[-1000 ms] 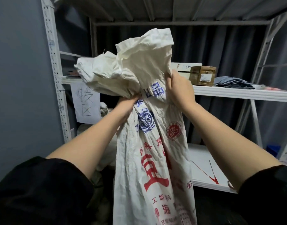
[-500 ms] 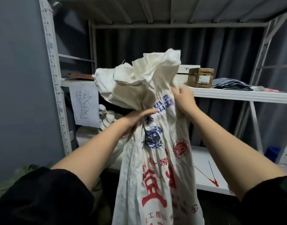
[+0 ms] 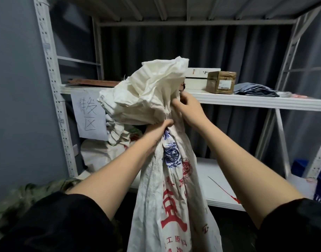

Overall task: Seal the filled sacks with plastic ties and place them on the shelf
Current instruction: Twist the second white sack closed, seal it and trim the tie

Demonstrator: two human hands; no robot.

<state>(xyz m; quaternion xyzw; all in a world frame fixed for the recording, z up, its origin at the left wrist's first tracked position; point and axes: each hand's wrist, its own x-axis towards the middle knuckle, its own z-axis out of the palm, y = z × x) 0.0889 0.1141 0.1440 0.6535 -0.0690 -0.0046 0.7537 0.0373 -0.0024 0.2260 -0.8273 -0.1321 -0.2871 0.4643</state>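
A white woven sack [image 3: 174,197] with red and blue print stands upright in front of me, its loose top bunched into a crumpled bundle. My left hand [image 3: 158,129] squeezes the gathered neck from the left. My right hand [image 3: 189,108] grips the cloth just above the neck on the right side. No plastic tie shows in either hand. Behind the sack is a white metal shelf [image 3: 256,101]; a second white sack [image 3: 101,151], its top tied off, sits on the lower board at the left.
On the upper board lie a brown cardboard box [image 3: 220,82], flat white boxes [image 3: 198,77] and folded grey cloth [image 3: 254,90]. A paper sign [image 3: 88,117] hangs at the left. The lower board [image 3: 216,186] bears a red arrow. Blue crates [image 3: 319,179] stand at the right, camouflage fabric [image 3: 25,195] at the lower left.
The sack's bunched top has come down in view. My left hand has closed tighter round the neck. My right hand has shifted up to the cloth above the neck.
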